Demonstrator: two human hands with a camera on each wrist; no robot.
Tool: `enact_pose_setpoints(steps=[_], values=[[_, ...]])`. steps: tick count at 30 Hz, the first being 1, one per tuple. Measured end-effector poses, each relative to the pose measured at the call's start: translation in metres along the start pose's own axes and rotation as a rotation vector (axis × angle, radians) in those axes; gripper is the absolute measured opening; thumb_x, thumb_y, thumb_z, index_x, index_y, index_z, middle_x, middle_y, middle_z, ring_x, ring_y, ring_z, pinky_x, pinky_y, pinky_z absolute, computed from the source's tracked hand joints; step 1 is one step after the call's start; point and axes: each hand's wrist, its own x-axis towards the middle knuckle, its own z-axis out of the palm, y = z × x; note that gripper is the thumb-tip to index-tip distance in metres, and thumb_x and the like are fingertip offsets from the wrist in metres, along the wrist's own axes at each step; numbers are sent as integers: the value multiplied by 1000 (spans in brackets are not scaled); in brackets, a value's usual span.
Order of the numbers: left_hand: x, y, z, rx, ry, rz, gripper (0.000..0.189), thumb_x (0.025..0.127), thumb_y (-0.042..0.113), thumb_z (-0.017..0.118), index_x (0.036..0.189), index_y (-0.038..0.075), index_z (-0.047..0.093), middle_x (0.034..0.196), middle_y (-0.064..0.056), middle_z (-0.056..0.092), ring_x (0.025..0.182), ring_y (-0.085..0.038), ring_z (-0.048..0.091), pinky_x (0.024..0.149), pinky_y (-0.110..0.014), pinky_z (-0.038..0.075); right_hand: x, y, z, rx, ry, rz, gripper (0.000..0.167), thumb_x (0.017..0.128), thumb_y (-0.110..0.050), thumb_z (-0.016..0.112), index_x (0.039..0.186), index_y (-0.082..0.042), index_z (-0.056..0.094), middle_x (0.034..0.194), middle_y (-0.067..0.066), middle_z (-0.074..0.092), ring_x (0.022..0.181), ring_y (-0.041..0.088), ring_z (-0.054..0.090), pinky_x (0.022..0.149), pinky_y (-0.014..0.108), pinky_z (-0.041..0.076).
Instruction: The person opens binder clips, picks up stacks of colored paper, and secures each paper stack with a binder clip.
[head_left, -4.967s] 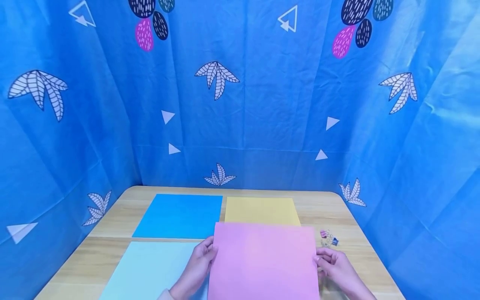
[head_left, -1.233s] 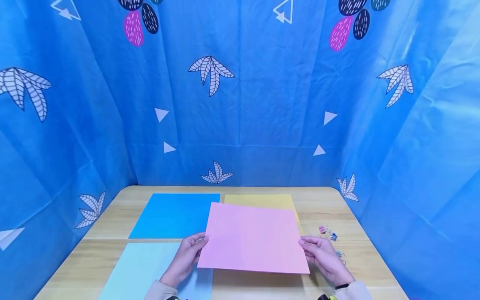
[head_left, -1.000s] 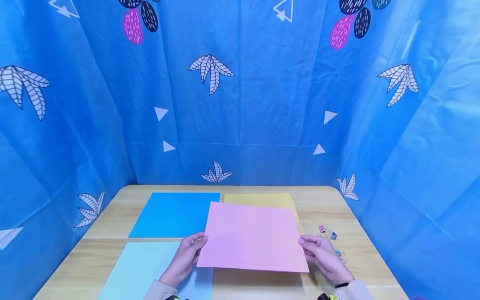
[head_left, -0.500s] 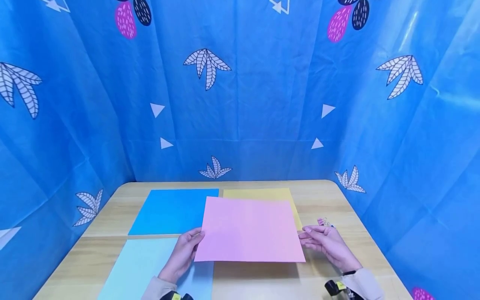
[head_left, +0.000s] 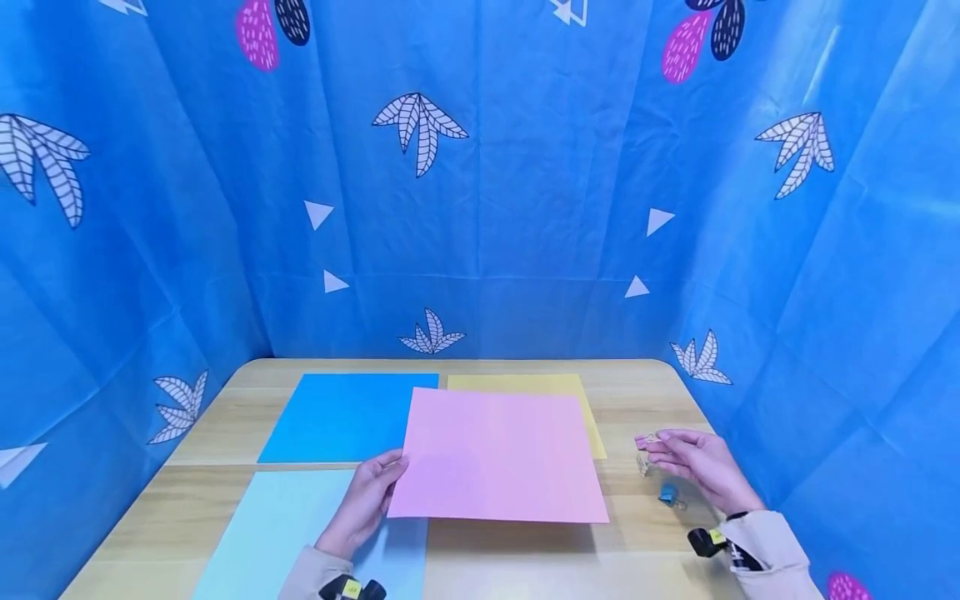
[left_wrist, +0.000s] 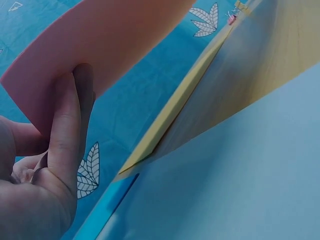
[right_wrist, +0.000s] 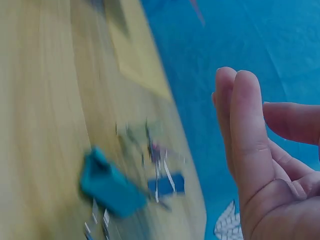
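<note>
My left hand (head_left: pixel 366 502) pinches the left edge of a pink paper sheet (head_left: pixel 498 456), which is raised above the table. In the left wrist view, fingers (left_wrist: pixel 65 130) lie against the pink paper's face. The sheet's right edge is free. My right hand (head_left: pixel 701 468) hovers over binder clips at the table's right, its fingers (right_wrist: pixel 247 115) extended and holding nothing. A pink clip (head_left: pixel 643 442) shows by the fingertips; a teal clip (head_left: pixel 667 494) lies nearer me. The right wrist view, blurred, also shows a blue clip (right_wrist: pixel 175 184) and a yellowish clip (right_wrist: pixel 142 132).
A blue sheet (head_left: pixel 348 417) lies at the back left of the wooden table (head_left: pixel 135 517). Behind the pink paper is a partly covered yellow sheet (head_left: pixel 592 433). A pale mint sheet (head_left: pixel 270 525) lies front left. Blue patterned curtain (head_left: pixel 525 208) encloses the table.
Both hands held the pink sheet earlier, and it moved away from me. My right hand then let go of its right edge and moved right, over the clips. The left keeps hold.
</note>
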Motion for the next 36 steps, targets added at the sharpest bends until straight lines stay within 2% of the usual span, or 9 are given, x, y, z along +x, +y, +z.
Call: enact_pose_setpoints(steps=[3, 6, 11, 15, 17, 22, 26, 32, 36], values=[[0, -2, -1, 7, -5, 1, 56, 108, 24, 54, 150, -9, 39, 97, 3, 78, 79, -6, 72, 65, -19, 59, 6, 0, -5, -109, 88, 6, 32, 106, -16, 60, 127, 8, 62, 93, 4, 81, 84, 11, 78, 79, 26, 64], [0, -4, -1, 8, -6, -1, 56, 108, 24, 55, 150, -10, 40, 96, 3, 78, 78, -6, 71, 63, -19, 58, 11, 1, -9, -285, 161, 5, 46, 107, -16, 57, 135, 20, 51, 89, 3, 77, 76, 9, 74, 71, 25, 64], [-1, -8, 0, -8, -16, 1, 56, 108, 22, 55, 149, -11, 39, 96, 4, 78, 80, -6, 73, 66, -20, 60, 20, 12, -16, -565, 256, -1, 44, 106, -20, 57, 130, 17, 58, 95, 13, 74, 75, 14, 66, 63, 28, 57], [-2, -9, 1, -20, -38, 12, 56, 108, 22, 54, 149, -13, 37, 94, 5, 78, 79, -5, 72, 67, -20, 60, 27, 21, -20, -728, 259, -10, 43, 105, -24, 59, 123, 14, 64, 106, 23, 71, 91, 24, 65, 74, 32, 55], [-3, -10, 1, -24, -50, 15, 56, 109, 22, 53, 150, -13, 37, 94, 6, 78, 80, -5, 73, 68, -21, 61, 31, 24, -19, -796, 240, -21, 44, 105, -26, 58, 120, 15, 65, 109, 27, 71, 98, 32, 66, 81, 39, 56], [-3, -9, 1, -31, -62, 20, 56, 109, 21, 52, 151, -13, 35, 98, 5, 78, 84, -5, 74, 71, -22, 62, 36, 23, -13, -830, 196, -4, 52, 106, -32, 55, 122, 16, 64, 117, 32, 68, 103, 38, 66, 89, 52, 57], [-2, -7, 0, -23, -53, 22, 57, 109, 21, 52, 151, -13, 36, 99, 4, 78, 85, -6, 74, 70, -22, 62, 41, 20, -5, -834, 193, 2, 51, 105, -34, 58, 119, 14, 66, 114, 29, 70, 100, 32, 66, 84, 46, 57], [-1, -6, 0, -24, -49, 31, 57, 109, 21, 53, 151, -13, 36, 98, 3, 78, 83, -6, 73, 69, -22, 61, 48, 22, 2, -851, 194, -40, 34, 101, -26, 66, 102, 7, 74, 99, 19, 76, 89, 25, 67, 73, 32, 53], [0, -7, -1, -30, -49, 36, 58, 108, 21, 53, 151, -14, 35, 100, 2, 78, 85, -6, 74, 70, -23, 62, 51, 22, 4, -840, 204, -46, 28, 100, -22, 66, 98, 4, 75, 93, 12, 77, 84, 21, 64, 71, 29, 49]])
